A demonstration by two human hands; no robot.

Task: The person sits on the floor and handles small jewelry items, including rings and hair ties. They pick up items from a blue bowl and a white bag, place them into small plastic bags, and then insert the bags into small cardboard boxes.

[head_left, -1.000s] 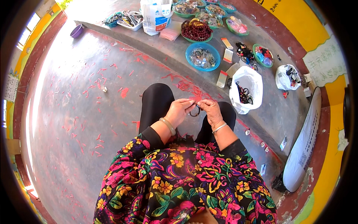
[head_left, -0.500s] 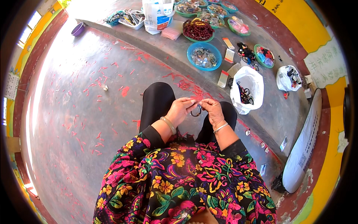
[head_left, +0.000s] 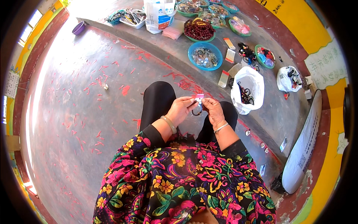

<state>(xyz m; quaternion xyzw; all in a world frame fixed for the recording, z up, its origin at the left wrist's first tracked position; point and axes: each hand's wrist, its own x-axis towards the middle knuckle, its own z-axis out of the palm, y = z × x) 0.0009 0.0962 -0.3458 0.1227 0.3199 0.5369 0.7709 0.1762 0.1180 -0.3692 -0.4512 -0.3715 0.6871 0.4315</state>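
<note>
Above my lap, my left hand (head_left: 182, 108) and my right hand (head_left: 213, 109) meet with fingers closed in pinches. Between the fingertips sits a small clear plastic piece with a pink edge (head_left: 199, 96), perhaps a little bag. Just below it hangs a black ring-shaped band (head_left: 197, 112), like a hair tie or bracelet. Whether the band is inside the plastic or behind it, I cannot tell. To the right of my right hand, an open white plastic bag (head_left: 256, 80) holds several similar dark bands (head_left: 245, 94).
On the raised ledge stand a blue basin (head_left: 192, 59) of small packets, a bowl of dark red beads (head_left: 199, 30), a stack of pink-edged plastic (head_left: 172, 33), small boxes (head_left: 223, 79) and another white bag (head_left: 283, 83). Red scraps (head_left: 125, 90) litter the grey floor.
The pink-edged plastic now stands up flat and bright between my fingertips, where only a faint reddish bit showed before. The band has shifted slightly; both hands stay nearly in place.
</note>
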